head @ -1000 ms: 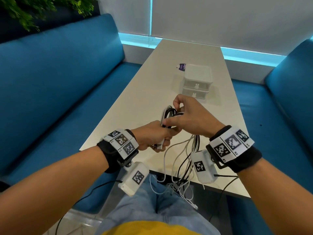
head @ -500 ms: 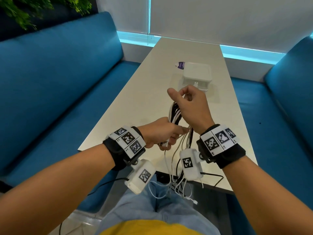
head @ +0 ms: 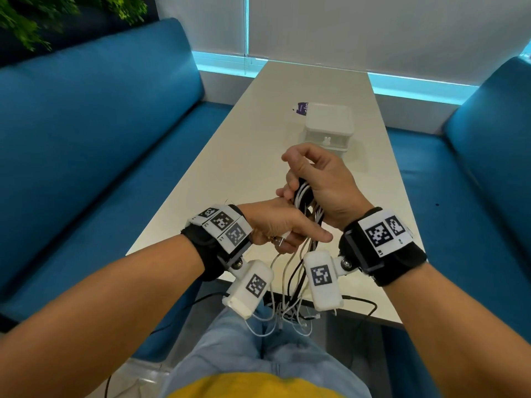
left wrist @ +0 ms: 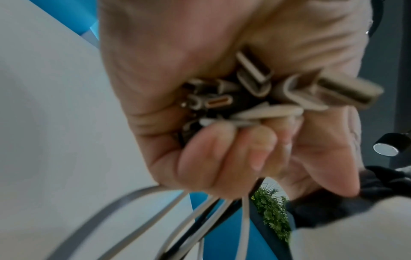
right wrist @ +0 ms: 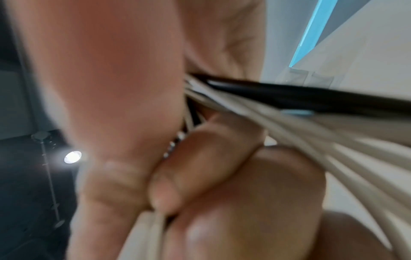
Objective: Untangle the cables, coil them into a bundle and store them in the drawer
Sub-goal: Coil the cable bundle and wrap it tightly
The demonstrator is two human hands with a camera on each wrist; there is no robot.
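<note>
Several white and black cables run as one bunch between my two hands above the near end of the table. My left hand grips their plug ends; the left wrist view shows USB plugs sticking out of the fist. My right hand is curled round the bunch just above, cables passing through its fingers. Loose cable ends hang down over my lap. A small white drawer box stands mid-table beyond the hands, drawers pushed in.
The long pale table runs away from me between two blue sofas. A purple-and-white packet lies beside the drawer box. Black wrist-camera leads trail off the near table edge.
My right hand rose with the cables, then came back down close to my left hand, drawing the bunch into a loop. My left hand has kept hold of the plug ends.
</note>
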